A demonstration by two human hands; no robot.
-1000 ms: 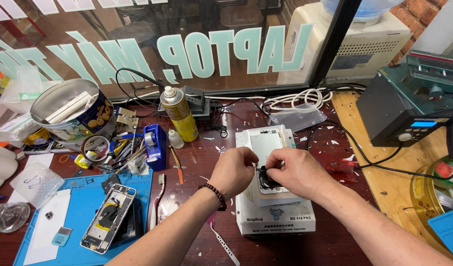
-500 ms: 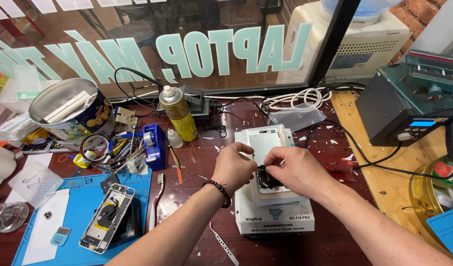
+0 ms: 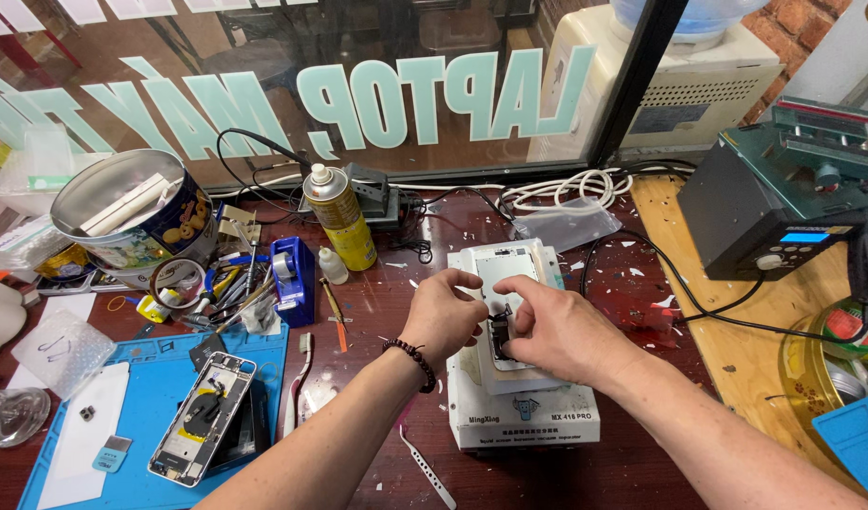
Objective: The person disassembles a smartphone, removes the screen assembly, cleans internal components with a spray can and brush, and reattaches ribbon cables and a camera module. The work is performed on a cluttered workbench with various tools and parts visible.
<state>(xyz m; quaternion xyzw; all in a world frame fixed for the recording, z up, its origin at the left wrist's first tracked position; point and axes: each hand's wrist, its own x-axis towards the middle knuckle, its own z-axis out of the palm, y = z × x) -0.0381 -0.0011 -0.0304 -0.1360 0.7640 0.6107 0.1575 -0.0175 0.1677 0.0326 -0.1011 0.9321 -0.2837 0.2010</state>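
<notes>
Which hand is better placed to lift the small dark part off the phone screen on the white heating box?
Probably the right hand: its fingertips already pinch at the small dark part on the phone screen. The left hand rests beside it at the screen's left edge, seemingly steadying it on the white heating box.
</notes>
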